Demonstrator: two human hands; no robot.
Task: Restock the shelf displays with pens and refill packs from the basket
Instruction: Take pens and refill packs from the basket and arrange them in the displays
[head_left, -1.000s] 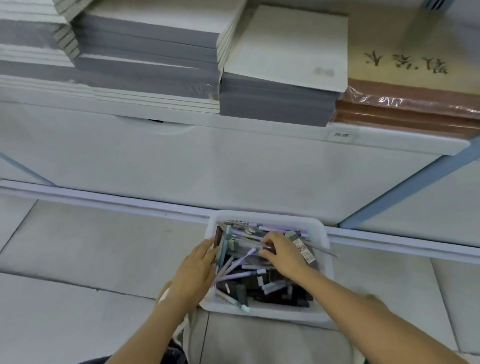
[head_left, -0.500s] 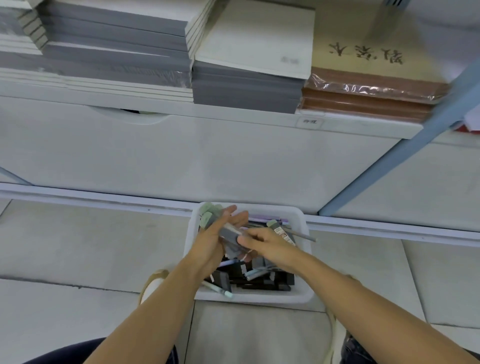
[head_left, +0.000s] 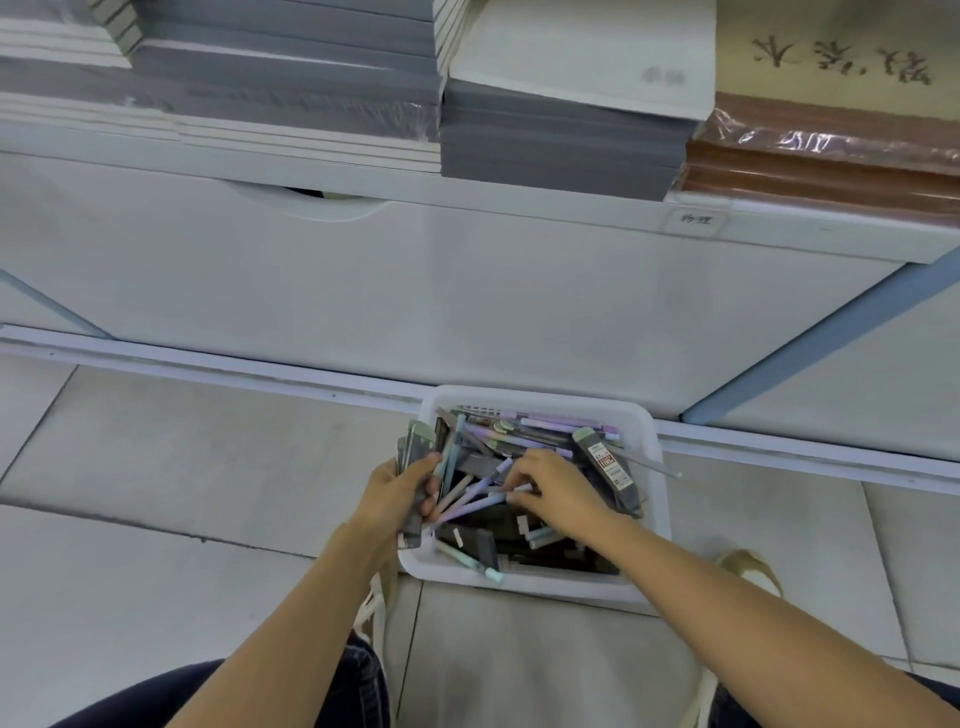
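left hand (head_left: 393, 494) grips refill packs (head_left: 418, 451) | right hand (head_left: 557, 488) pinches pens (head_left: 470, 500) | basket (head_left: 545, 398) on floor (head_left: 156, 467) below shelf (head_left: 467, 205)

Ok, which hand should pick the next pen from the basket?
Right. The left hand grips a bundle of refill packs at the white basket's left edge, so it is full. The right hand touches the lilac pens mid-basket.

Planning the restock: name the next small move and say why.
Probably pinch one of the lilac plastic pens with the right hand and lift it clear: its fingertips rest on them in the white plastic basket, while the left hand grips a bundle of dark flat refill packs.
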